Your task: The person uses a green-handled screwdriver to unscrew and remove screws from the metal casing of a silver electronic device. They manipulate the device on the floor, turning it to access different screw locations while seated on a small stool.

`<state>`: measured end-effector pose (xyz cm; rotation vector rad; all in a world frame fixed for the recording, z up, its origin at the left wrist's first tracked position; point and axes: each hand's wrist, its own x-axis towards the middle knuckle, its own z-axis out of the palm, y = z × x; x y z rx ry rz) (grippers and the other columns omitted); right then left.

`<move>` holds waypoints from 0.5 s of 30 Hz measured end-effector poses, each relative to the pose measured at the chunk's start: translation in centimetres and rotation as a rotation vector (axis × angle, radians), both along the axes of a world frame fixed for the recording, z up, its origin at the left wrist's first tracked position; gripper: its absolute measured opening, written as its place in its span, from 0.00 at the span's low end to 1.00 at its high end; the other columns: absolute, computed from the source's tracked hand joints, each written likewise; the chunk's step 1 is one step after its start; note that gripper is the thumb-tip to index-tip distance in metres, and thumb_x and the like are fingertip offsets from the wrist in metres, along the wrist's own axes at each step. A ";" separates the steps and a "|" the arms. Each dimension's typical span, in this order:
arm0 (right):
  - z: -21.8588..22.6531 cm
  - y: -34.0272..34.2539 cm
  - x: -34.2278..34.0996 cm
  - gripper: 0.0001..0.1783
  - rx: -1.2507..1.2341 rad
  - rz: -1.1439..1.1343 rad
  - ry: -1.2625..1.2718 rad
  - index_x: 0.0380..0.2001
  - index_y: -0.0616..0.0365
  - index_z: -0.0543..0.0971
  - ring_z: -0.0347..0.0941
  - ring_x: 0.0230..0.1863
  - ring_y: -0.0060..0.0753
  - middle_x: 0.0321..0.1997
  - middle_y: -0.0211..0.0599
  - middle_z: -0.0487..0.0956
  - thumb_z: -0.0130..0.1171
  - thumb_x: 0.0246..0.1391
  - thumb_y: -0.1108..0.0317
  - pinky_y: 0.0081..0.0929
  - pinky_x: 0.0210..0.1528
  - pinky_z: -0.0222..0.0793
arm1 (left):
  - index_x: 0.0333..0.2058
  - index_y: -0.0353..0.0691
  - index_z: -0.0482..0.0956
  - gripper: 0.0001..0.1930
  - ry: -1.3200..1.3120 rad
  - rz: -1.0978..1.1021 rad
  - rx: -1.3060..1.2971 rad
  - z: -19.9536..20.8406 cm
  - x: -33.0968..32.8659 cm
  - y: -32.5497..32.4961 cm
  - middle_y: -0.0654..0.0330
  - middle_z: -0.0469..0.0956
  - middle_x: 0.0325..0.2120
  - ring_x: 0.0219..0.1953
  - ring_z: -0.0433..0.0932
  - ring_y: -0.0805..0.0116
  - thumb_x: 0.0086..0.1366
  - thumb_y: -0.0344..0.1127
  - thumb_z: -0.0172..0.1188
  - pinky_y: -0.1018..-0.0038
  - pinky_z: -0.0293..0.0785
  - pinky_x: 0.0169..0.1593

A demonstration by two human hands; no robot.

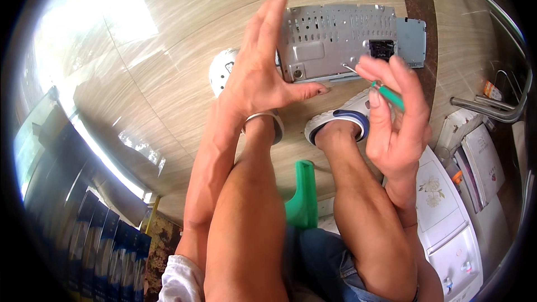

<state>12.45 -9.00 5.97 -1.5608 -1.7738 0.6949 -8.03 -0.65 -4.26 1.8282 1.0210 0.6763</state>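
A silver metal device casing (341,36) with rows of vent slots and a black socket (381,50) rests on the floor beyond my feet. My left hand (260,72) is at its left end, fingers stretched out and thumb apart; whether it touches the metal is unclear. In my right hand (400,114) is a screwdriver (390,96) with a green handle, held between thumb and fingers. Its thin shaft points at the casing's near edge, close to a small hole. A blue-grey metal part (411,42) adjoins the casing's right end.
White clogs (341,113) are on my feet, near the casing. A green plastic piece (302,196) shows between my legs. At right stand a white drawer cabinet (447,212), a chrome tube frame (492,109) and papers (482,156). Blue packages (106,240) line the lower left.
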 end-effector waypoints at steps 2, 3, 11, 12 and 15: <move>0.3 -0.1 0.2 0.25 -0.014 -0.036 -0.049 0.65 0.68 0.69 0.83 0.55 0.53 0.61 0.64 0.78 0.56 0.67 0.82 0.39 0.55 0.82 | 0.76 0.32 0.47 0.76 -0.063 0.015 -0.033 -0.7 0.3 0.1 0.35 0.60 0.71 0.71 0.63 0.36 0.33 0.50 0.89 0.53 0.66 0.72; 0.5 -0.1 0.4 0.24 -0.019 -0.047 -0.068 0.65 0.68 0.69 0.83 0.55 0.54 0.63 0.65 0.77 0.55 0.67 0.82 0.40 0.56 0.82 | 0.76 0.31 0.45 0.78 -0.125 0.030 -0.067 -0.9 0.4 0.1 0.35 0.61 0.71 0.72 0.63 0.37 0.33 0.50 0.89 0.53 0.65 0.72; -0.2 0.8 -0.1 0.25 0.092 -0.001 -0.133 0.65 0.67 0.69 0.85 0.50 0.42 0.50 0.54 0.85 0.55 0.66 0.85 0.36 0.52 0.82 | 0.78 0.36 0.43 0.81 -0.073 0.036 -0.019 -1.6 -0.2 0.0 0.43 0.60 0.74 0.72 0.65 0.43 0.30 0.54 0.90 0.55 0.66 0.72; -0.1 0.7 -0.3 0.25 0.080 0.001 -0.109 0.65 0.67 0.69 0.85 0.49 0.41 0.49 0.54 0.85 0.55 0.66 0.85 0.36 0.52 0.82 | 0.77 0.35 0.45 0.80 -0.064 0.040 0.000 -1.6 -0.1 0.1 0.43 0.60 0.74 0.73 0.65 0.43 0.30 0.54 0.90 0.56 0.66 0.72; 0.2 0.1 -0.9 0.25 -0.004 -0.137 -0.019 0.58 0.64 0.78 0.85 0.49 0.47 0.53 0.50 0.84 0.62 0.57 0.88 0.35 0.51 0.83 | 0.76 0.34 0.49 0.78 -0.031 0.049 -0.086 -1.3 -0.2 0.2 0.43 0.62 0.73 0.73 0.65 0.43 0.29 0.56 0.89 0.56 0.65 0.72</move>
